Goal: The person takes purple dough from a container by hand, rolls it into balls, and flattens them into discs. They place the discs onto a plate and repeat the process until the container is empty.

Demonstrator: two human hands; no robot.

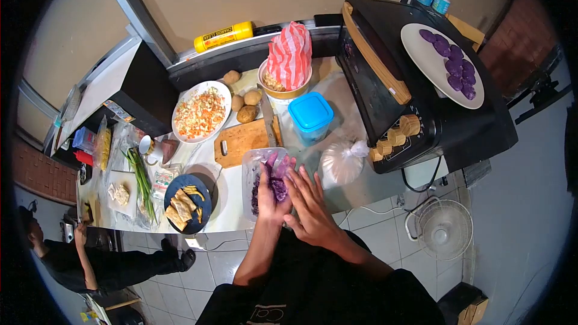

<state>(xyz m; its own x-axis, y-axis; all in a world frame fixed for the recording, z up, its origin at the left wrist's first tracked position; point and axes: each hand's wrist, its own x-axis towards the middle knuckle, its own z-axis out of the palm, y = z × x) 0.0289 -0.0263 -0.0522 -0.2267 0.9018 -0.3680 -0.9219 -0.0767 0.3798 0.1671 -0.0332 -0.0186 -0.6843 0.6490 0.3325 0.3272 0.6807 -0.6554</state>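
Observation:
My left hand [271, 197] is over a clear plastic container [248, 171], palm turned inward and fingers stretched out. Purple smears colour its fingertips. My right hand [308, 210] lies across the left palm with its fingers extended and slightly spread. Whether anything sits between the palms is hidden. Dark purple mash [279, 190] shows inside the container, partly covered by my hands. A wooden cutting board [235, 146] lies just beyond it, with a knife [267, 119] resting along its right side. To the right are a blue-lidded tub [310, 112] and a knotted bag of white powder [342, 164].
A black oven [433, 84] at the right carries a white plate [415, 39] of purple rounds. Farther left stand a bowl of shredded vegetables [201, 111], potatoes [247, 114] and a dark plate [202, 222] of fried food. Another person [72, 262] stands at the far left.

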